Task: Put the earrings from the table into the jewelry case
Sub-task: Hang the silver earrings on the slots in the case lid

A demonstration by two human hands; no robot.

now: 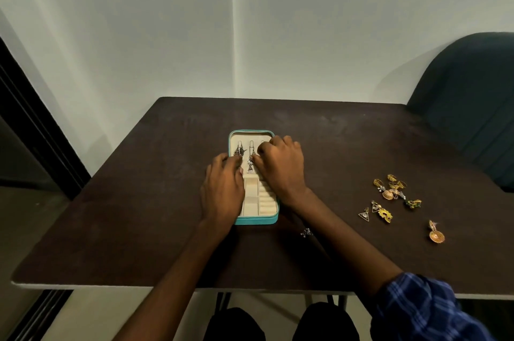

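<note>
A teal jewelry case (256, 220) with a cream lining lies open in the middle of the dark table (139, 201). Two silver dangling earrings (249, 161) hang in its far half. My left hand (222, 190) rests on the case's left side, fingers curled by the left earring. My right hand (281, 165) covers the case's right side, its fingertips pinched at the middle earring. Several gold earrings (392, 193) lie scattered at the right of the table. A small silver earring (306, 233) lies just right of the case's near corner.
A dark blue chair (467, 107) stands at the table's far right corner. The wall runs close behind the table. A dark door frame (33, 129) is at the left. My knees show under the near edge.
</note>
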